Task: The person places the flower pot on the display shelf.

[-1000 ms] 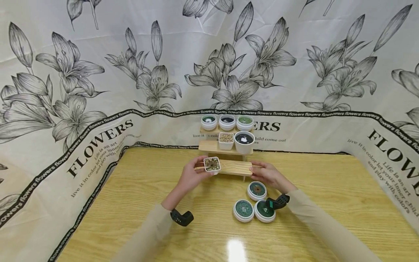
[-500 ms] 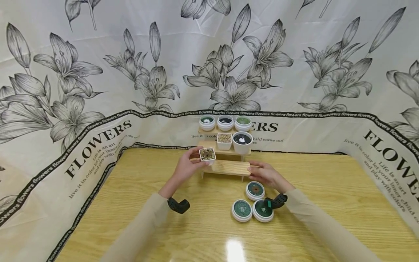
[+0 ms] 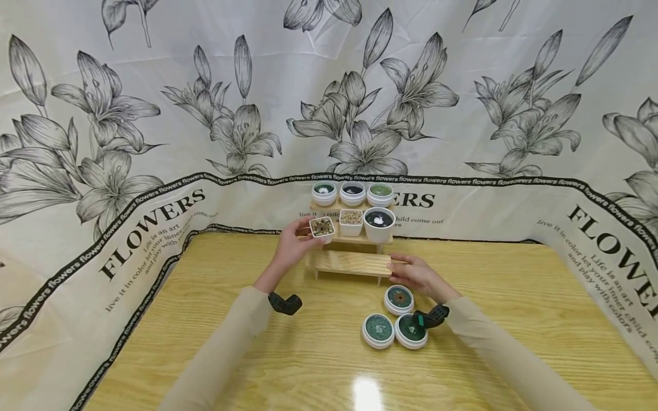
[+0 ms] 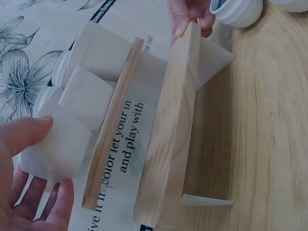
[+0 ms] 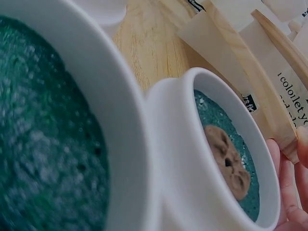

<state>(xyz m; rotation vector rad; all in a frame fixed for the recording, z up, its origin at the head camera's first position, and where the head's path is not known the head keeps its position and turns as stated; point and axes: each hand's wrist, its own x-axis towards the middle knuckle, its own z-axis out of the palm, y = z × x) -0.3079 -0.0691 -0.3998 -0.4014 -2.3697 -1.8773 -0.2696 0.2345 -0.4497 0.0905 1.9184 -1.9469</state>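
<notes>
The left hand (image 3: 292, 245) grips a pebble-topped white pot (image 3: 322, 229), smooth and square-sided, at the left end of the middle plank (image 4: 114, 115), beside a tapered pot (image 3: 351, 222) with a paler, grittier top; whether its base touches the wood I cannot tell. The right hand (image 3: 415, 274) grips the end of the lowest plank (image 3: 352, 263), pale and fine-grained. Nearby on the wood-grained table (image 3: 247, 348) sit three round white bowls (image 3: 378, 329), green inside, one bearing a knobbly brown disc (image 5: 222, 142)
</notes>
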